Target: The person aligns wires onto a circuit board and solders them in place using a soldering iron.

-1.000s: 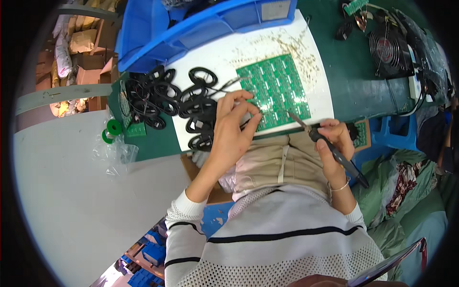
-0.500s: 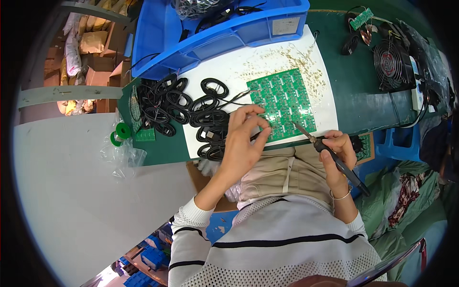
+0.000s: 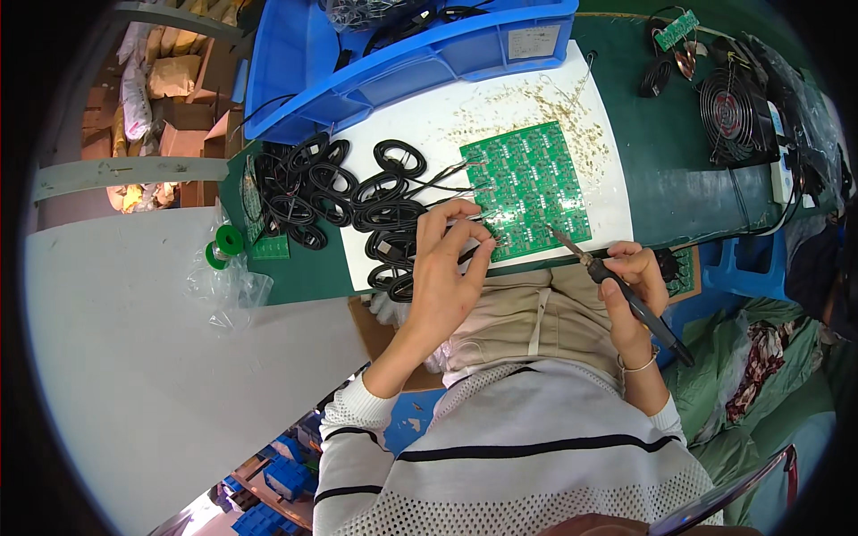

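Observation:
A green circuit board panel [image 3: 529, 188] lies on a white sheet [image 3: 429, 125] on the bench. My left hand [image 3: 447, 268] is at the panel's left edge, thumb and forefinger pinched on the end of a black cable [image 3: 468, 254]; the fingers partly hide it. Other thin cable ends reach the same edge higher up. In my right hand [image 3: 633, 284] is a soldering iron [image 3: 643, 313], gripped like a pen, its tip over the lower right part of the panel. Coiled black cables [image 3: 389, 214] are heaped left of the panel.
A blue plastic bin [image 3: 411, 80] stands behind the sheet. Brownish crumbs [image 3: 572, 107] are scattered beyond the panel. At the right are a round fan [image 3: 728, 116] and a white power strip [image 3: 780, 161]. Green spools [image 3: 228, 241] and a clear bag [image 3: 232, 299] sit at the left.
My left hand has shifted slightly left with the cable end. Another cable end now shows along the panel's left edge above my fingers. The soldering iron has hardly moved.

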